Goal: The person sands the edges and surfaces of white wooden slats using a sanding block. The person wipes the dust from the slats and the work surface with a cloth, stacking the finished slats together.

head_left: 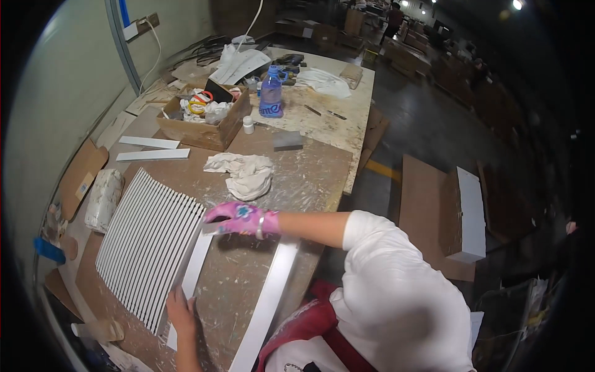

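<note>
A row of white slats [149, 248], narrow and set side by side with dark gaps, lies on the worktable. My bare left hand [181, 313] rests at the near right edge of the slats, fingers stretched out against them. At the far right corner of the slats is my right hand [238, 218], in a pink flowered glove. Its fingers are closed on a small pale grey block [211, 229], partly hidden by the glove. Beneath that edge a white strip [196, 263] runs along the slats. A longer white board [268, 302] lies to the right, near my body.
Beyond the slats lie a crumpled white cloth [248, 177], a grey block [287, 141] and two white strips [153, 154]. A cardboard box [207, 129] of odds and ends stands beside a blue bottle [271, 93]. A wrapped white roll [104, 199] sits left.
</note>
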The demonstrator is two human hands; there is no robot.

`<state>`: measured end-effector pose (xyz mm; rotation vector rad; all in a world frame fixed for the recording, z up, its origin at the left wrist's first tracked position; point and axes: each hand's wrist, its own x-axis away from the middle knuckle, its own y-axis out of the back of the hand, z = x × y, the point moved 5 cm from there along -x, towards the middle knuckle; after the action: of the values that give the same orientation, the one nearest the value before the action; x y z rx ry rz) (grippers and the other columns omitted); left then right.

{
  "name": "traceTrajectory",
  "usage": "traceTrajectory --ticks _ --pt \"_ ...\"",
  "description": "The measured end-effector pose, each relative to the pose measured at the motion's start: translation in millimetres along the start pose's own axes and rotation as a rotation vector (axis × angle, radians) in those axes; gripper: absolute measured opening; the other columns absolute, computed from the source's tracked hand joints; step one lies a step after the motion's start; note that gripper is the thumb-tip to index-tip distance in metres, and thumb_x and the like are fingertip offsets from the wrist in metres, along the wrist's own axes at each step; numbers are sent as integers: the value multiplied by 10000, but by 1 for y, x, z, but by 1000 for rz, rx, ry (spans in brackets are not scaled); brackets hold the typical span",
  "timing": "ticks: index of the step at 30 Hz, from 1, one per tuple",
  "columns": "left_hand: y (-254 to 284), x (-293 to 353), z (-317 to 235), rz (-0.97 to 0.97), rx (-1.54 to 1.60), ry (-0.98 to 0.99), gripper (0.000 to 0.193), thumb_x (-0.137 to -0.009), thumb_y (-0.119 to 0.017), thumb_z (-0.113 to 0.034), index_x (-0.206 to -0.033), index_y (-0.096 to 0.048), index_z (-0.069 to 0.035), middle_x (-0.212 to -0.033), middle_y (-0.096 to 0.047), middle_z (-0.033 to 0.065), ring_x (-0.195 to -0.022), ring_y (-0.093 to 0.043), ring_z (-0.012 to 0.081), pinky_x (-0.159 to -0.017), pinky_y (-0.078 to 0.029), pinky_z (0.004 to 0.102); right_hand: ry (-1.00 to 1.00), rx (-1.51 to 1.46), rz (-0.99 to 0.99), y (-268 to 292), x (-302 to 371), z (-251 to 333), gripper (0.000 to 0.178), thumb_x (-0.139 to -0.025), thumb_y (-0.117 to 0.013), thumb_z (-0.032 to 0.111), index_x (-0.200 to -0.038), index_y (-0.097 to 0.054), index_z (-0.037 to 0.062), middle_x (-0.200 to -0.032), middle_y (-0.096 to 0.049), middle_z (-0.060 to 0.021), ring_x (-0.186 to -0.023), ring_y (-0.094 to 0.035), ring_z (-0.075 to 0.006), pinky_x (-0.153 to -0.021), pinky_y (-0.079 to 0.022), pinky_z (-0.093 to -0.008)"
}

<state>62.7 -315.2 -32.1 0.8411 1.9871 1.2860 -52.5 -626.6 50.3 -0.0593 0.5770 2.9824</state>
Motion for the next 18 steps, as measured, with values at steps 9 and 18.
traceTrajectory --ticks 9,18 --pt "-12 58 -66 285 406 37 537 -682 -762 -163 -1168 -572 -35 -984 -566 184 -946 -547 349 -830 -444 411 61 -20 -361 55 56 -31 355 -854 -604 138 -1180 -575 1 -1172 -595 -145 -1071 -567 -219 -922 -437 -306" --pt "-9 60 -88 659 523 4 429 -755 -739 -220 -1111 -588 -32 -962 -561 156 -869 -573 336 -821 -463 419 15 -122 -219 22 51 -25 379 -868 -592 173 -1199 -551 -7 -1217 -569 -145 -1136 -526 -216 -983 -392 -304"
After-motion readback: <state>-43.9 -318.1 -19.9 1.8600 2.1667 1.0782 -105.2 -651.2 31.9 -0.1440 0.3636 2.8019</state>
